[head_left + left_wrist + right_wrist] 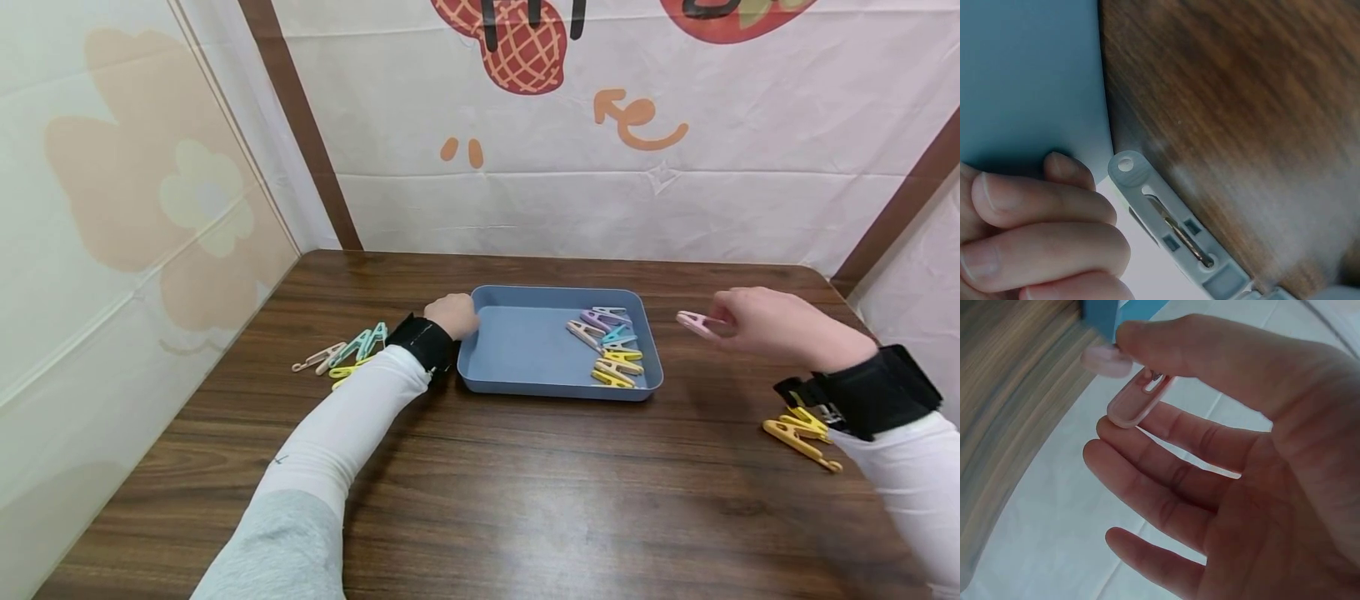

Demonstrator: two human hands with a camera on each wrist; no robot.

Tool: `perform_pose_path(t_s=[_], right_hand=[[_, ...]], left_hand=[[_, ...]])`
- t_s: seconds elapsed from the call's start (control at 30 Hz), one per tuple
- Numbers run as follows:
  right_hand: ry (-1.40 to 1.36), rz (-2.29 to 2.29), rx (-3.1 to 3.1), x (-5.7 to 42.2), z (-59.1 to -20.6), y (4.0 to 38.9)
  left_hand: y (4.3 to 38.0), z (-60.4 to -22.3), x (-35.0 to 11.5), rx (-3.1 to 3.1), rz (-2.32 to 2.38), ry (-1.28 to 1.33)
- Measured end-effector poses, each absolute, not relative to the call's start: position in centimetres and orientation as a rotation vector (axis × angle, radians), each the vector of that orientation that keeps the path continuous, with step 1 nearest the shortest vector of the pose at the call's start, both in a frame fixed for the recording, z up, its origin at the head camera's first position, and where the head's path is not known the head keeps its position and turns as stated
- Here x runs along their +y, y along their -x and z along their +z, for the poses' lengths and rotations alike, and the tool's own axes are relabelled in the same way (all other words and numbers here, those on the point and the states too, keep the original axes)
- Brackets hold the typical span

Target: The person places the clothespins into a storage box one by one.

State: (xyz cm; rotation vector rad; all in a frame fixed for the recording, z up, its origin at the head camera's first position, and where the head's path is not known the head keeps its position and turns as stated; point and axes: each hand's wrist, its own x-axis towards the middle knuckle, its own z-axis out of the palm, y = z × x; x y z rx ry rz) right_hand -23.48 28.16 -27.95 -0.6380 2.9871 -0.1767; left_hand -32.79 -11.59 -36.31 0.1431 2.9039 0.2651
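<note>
At the left rim of a blue-grey tray (517, 387), my left hand (452, 316) grips the edge with curled fingers. Close up in the left wrist view, those fingers (1054, 206) fold inward against the tray (1029, 75). A pale teal clothespin (1172, 225) shows beside them. To the right of the tray, my right hand (772, 325) pinches a pink clothespin (701, 323) above the table. The right wrist view shows the thumb on this clothespin (1138, 397) and the other fingers extended. Inside the tray's right half lie several clothespins (611, 350), purple, teal, yellow and beige.
Left of the tray, several clothespins (348, 354) in teal, yellow and beige lie on the brown wooden table (555, 500). Yellow clothespins (801, 437) sit below my right wrist. Printed white curtains (525, 208) close off the back and sides.
</note>
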Motion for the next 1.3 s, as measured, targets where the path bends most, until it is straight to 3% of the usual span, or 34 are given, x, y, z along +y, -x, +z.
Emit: perform_pose_path(t_s=[0.57,1.3], right_hand=[[1.011,-0.149,2.887,17.9,-30.2,25.8],[1.120,0.022,2.814,14.7,-33.4,27.2]], left_hand=[[33.1,-36.6,-11.7,2.911,0.271,-0.144],[33.4,-37.2,-11.8,2.922,0.277,-0.137]])
